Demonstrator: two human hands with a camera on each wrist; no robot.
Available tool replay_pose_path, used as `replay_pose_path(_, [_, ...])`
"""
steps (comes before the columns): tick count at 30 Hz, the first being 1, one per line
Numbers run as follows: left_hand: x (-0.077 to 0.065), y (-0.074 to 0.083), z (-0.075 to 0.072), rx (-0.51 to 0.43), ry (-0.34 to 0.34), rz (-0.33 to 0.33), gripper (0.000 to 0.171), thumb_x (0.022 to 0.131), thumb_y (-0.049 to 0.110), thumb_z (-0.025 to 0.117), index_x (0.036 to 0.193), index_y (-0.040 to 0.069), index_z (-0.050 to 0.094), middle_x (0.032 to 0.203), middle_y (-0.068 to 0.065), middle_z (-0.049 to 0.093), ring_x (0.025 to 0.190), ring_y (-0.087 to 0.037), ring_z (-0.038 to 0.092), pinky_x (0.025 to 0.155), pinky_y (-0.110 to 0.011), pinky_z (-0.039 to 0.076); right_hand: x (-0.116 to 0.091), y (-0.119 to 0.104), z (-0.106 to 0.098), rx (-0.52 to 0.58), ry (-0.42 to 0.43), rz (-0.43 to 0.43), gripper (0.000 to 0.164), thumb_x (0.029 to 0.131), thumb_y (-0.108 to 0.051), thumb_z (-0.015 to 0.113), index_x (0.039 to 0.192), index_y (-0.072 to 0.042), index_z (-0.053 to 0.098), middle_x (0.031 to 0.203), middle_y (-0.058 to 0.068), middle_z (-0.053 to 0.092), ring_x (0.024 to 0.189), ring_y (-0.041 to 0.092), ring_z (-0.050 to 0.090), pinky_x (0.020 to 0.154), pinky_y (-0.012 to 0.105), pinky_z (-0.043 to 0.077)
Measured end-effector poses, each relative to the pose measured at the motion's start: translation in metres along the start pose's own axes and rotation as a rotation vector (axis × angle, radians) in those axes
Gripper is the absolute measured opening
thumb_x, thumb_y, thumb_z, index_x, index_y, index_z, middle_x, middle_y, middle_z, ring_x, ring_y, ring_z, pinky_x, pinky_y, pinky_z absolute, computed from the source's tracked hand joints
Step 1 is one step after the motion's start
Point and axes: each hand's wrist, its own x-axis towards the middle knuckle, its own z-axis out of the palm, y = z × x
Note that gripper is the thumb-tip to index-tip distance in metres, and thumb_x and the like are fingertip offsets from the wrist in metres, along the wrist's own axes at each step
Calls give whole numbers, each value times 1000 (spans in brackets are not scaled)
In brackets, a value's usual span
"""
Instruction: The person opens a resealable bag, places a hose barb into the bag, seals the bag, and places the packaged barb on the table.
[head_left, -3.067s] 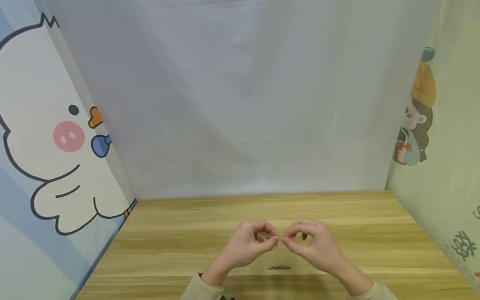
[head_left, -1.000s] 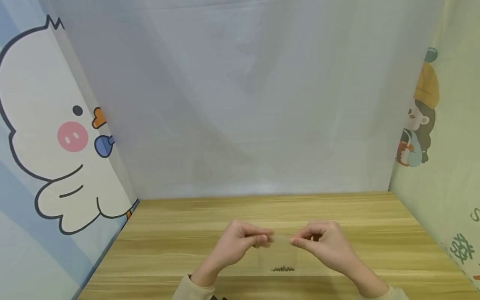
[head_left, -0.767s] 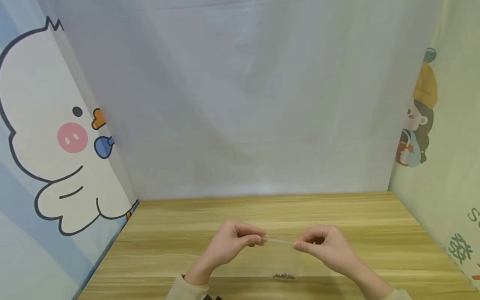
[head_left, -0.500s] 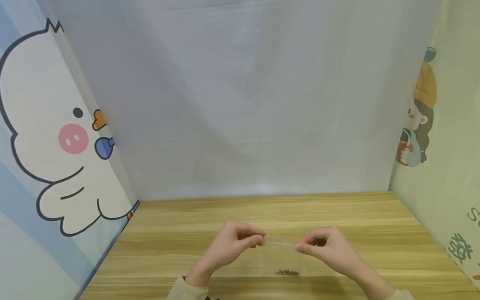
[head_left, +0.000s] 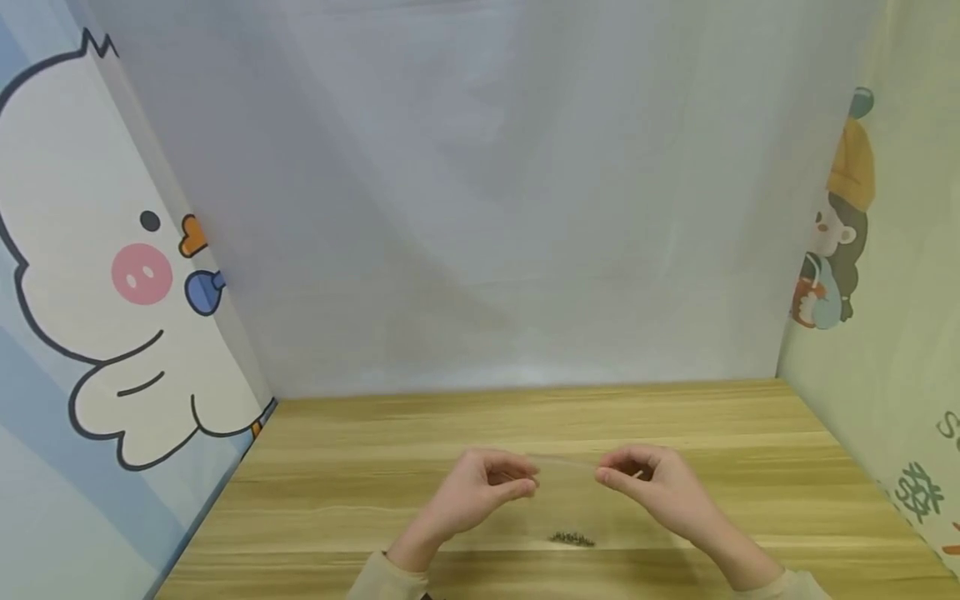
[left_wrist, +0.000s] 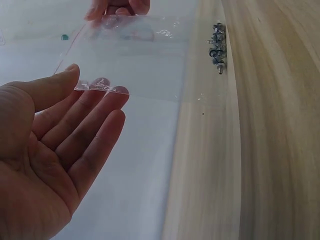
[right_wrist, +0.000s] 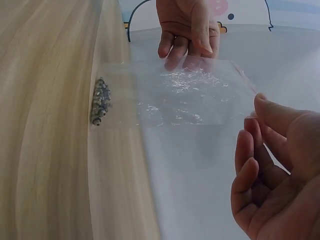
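Observation:
A clear zip-lock bag (right_wrist: pixel 185 97) with a red line along its mouth hangs between the two hands. Small metal screws (left_wrist: pixel 218 50) lie heaped in its bottom end; in the head view they look like a dark strip (head_left: pixel 572 539). At one top corner, the right hand (head_left: pixel 652 487) pinches the bag between thumb and index finger, the other fingers curled. The left hand (head_left: pixel 487 487) is at the opposite side, its fairly straight fingers (left_wrist: pixel 95 130) touching the film from behind. Its thumb (left_wrist: pixel 55 87) stands apart from those fingers.
Beneath the hands lies a wood-grain table (head_left: pixel 360 467). A pale grey cloth (head_left: pixel 480 208) rises behind it, with printed cloths on the left (head_left: pixel 67 183) and right (head_left: pixel 892 375).
The hands have moved apart from nearly touching, spreading the bag's mouth between them. Since half a second ago, the left thumb and fingers have loosened and the right hand has risen slightly.

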Motion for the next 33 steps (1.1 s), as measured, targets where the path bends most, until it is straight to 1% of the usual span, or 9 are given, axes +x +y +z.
replay_pose_path(4, [4,-3,3,26,19,-5,24,102,16,75,121,1,78,106,-8,80,98,-35,77,84,-36,64,5,8,2,-38,-21,12,33,100,-27,78,121,-2,76,105,-1,77,94,16,70,79,29,59])
replay_pose_path(10, [7,-14,7,105,20,-35,26,99,13,78,123,4,77,107,-4,79,89,-16,74,81,-26,61,9,31,10,-108,-141,-6,42,97,-20,80,130,4,70,102,-1,77,91,14,71,78,26,60])
replay_pose_path(12, [8,-18,9,110,15,-51,29,98,12,78,125,4,76,107,-6,79,89,-15,74,81,-26,62,8,38,14,-102,-172,-2,45,95,-16,81,132,7,68,100,1,77,88,13,71,76,26,60])
replay_pose_path(15, [8,-22,12,94,14,-71,39,97,8,79,133,-2,70,109,-11,79,90,-20,76,81,-30,63,7,45,19,-84,-201,6,48,94,-12,80,135,8,65,96,3,77,83,14,72,74,26,60])
replay_pose_path(20, [7,-25,15,46,11,-113,65,94,3,80,151,-10,51,111,-18,77,90,-28,77,81,-37,65,5,48,26,-65,-226,39,60,93,-10,79,144,12,55,96,3,76,82,16,71,71,27,61])
replay_pose_path(22, [6,-25,15,39,6,-128,74,93,3,80,156,-11,43,111,-18,76,89,-28,76,80,-38,65,4,47,27,-76,-222,48,67,93,-10,79,148,15,49,95,3,76,81,16,70,70,27,60])
replay_pose_path(26, [5,-24,15,47,-5,-148,85,92,4,82,162,-9,34,113,-19,74,84,-27,74,75,-39,65,4,45,29,-93,-209,56,81,92,-10,81,153,19,37,90,1,74,78,16,69,67,27,60])
replay_pose_path(29, [4,-22,16,58,-14,-169,86,91,4,83,162,-7,35,113,-19,72,81,-26,73,71,-40,65,5,44,30,-88,-206,60,89,89,-9,83,155,19,32,87,0,72,75,16,68,65,27,59])
replay_pose_path(33, [2,-20,16,103,-39,-181,78,90,6,84,156,-7,46,110,-14,71,82,-21,72,71,-34,64,4,47,31,-110,-210,53,95,85,-9,86,157,17,31,82,-2,70,70,15,66,61,28,58])
